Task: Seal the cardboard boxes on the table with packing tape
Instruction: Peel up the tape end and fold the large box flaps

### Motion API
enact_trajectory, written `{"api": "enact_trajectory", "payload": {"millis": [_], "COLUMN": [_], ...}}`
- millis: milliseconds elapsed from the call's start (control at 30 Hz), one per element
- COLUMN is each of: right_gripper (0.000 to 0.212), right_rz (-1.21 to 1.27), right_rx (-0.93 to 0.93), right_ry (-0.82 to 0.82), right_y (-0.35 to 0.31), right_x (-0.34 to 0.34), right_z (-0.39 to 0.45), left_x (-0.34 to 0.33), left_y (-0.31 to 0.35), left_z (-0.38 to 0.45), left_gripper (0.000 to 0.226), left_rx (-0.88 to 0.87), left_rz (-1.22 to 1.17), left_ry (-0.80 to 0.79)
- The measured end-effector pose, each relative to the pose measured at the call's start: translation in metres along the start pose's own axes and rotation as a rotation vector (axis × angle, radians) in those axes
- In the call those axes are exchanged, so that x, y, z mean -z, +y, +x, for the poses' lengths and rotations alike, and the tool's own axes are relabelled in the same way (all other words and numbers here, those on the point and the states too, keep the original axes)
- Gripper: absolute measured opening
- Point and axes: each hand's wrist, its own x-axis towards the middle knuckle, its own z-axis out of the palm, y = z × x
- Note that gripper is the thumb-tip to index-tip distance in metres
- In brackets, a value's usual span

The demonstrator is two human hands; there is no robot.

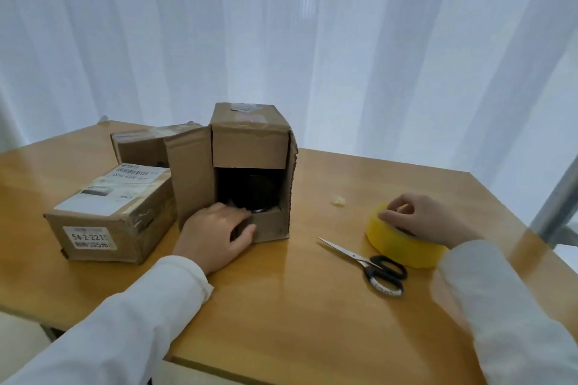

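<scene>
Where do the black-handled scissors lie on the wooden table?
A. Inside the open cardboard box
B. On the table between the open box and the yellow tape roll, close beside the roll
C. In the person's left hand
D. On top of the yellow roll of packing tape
B: the black-handled scissors lie flat on the wooden table, close beside the yellow roll of packing tape, on the side toward the open cardboard box; no hand holds them.

Bright, soft daylight pours through the white curtains (281, 25), glare sheens the wooden table (297, 306), and the edges bend and blur.
</scene>
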Motion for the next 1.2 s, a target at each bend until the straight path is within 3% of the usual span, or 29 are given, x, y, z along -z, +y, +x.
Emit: {"api": "enact_trajectory", "payload": {"millis": [100,233,267,333,400,533,600,700,767,867,967,1100,1200], "right_gripper": [0.049,0.101,0.097,0.069,0.051,0.044,0.04,0.051,0.053,0.049,0.044,0.044,0.047], "right_rz": [0.035,-0.027,-0.049,-0.15,-0.216,-0.121,-0.023,0.075,-0.003,-0.186,-0.19,0.14,0.335], "right_rx": [-0.008,-0.045,-0.063,-0.083,-0.042,0.021,0.027,0.081,0.115,0.124,0.133,0.201,0.234], "right_ry": [0.04,-0.005,-0.017,-0.021,-0.011,0.083,0.133,0.014,-0.067,-0.011,0.104,0.195,0.2], "right_y": [-0.004,-0.002,0.0,-0.002,-0.007,-0.003,0.003,0.006,0.005,0.001,-0.006,-0.026,-0.043], "right_x": [-0.003,-0.006,-0.008,-0.01,-0.016,-0.028,-0.026,-0.017,-0.018,-0.027,-0.032,-0.033,-0.038], "right_z": [-0.003,-0.004,-0.004,-0.008,-0.01,-0.002,0.001,0.001,0.0,-0.001,-0.005,-0.013,-0.017], "left_x": [0.003,0.006,0.009,0.015,0.019,-0.015,-0.037,-0.049,-0.048,-0.045,-0.043,-0.042,-0.042], "left_y": [0.002,0.008,0.018,0.052,0.098,0.16,0.163,0.15,0.141,0.14,0.142,0.141,0.14], "left_z": [0.001,0.003,0.005,0.017,0.031,0.042,0.042,0.045,0.046,0.045,0.042,0.043,0.044], "left_gripper": [0.046,0.041,0.036,0.03,0.027,0.029,0.031,0.036,0.033,0.023,0.041,0.082,0.093], "left_rx": [-0.062,-0.128,-0.084,-0.032,-0.131,-0.413,-0.295,-0.043,0.069,0.128,0.093,-0.006,-0.01], "left_rz": [0.01,-0.044,-0.124,-0.322,-0.469,-0.555,-0.603,-0.649,-0.666,-0.68,-0.718,-0.693,-0.598], "left_ry": [0.007,0.176,0.274,0.465,0.531,0.354,0.231,0.162,0.128,0.037,-0.036,-0.132,-0.097]}}
